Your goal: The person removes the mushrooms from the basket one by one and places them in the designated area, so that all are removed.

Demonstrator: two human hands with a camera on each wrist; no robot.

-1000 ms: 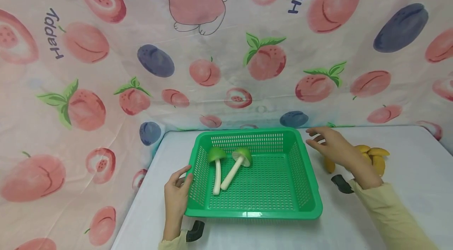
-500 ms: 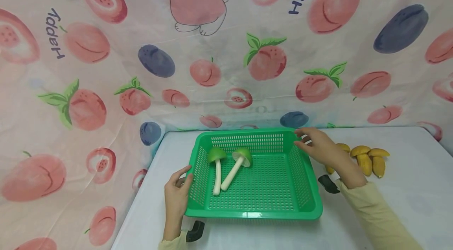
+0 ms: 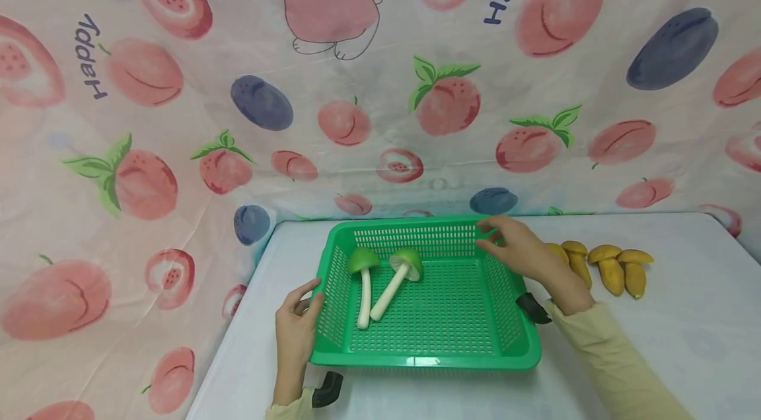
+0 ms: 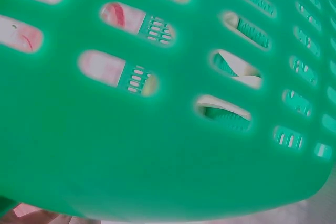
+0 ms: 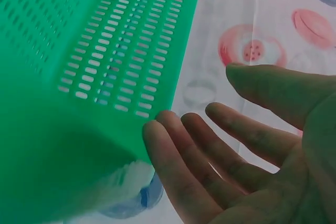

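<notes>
A green perforated plastic basket (image 3: 428, 361) stands on the table with two toy mushrooms inside at its left. The left mushroom (image 3: 365, 294) and the one beside it (image 3: 391, 291) both have green caps and long white stems. My left hand (image 3: 295, 327) is at the basket's left side, relaxed fingers and thumb right at the rim. In the left wrist view the basket wall (image 4: 105, 145) hides most of that hand. My right hand (image 3: 523, 251) is over the basket's back right corner, fingers spread and loosely bent. The right wrist view shows nothing in its palm.
Several yellow-brown toy mushrooms (image 3: 610, 271) lie to the right of the basket, partly behind my right wrist. A white cloth covers the table (image 3: 678, 341). A fruit-printed curtain (image 3: 380, 90) hangs behind and to the left.
My right hand has moved left, from beside the basket to over its back right corner, uncovering more of the yellow-brown mushrooms. The left hand, basket and green-capped mushrooms have stayed put.
</notes>
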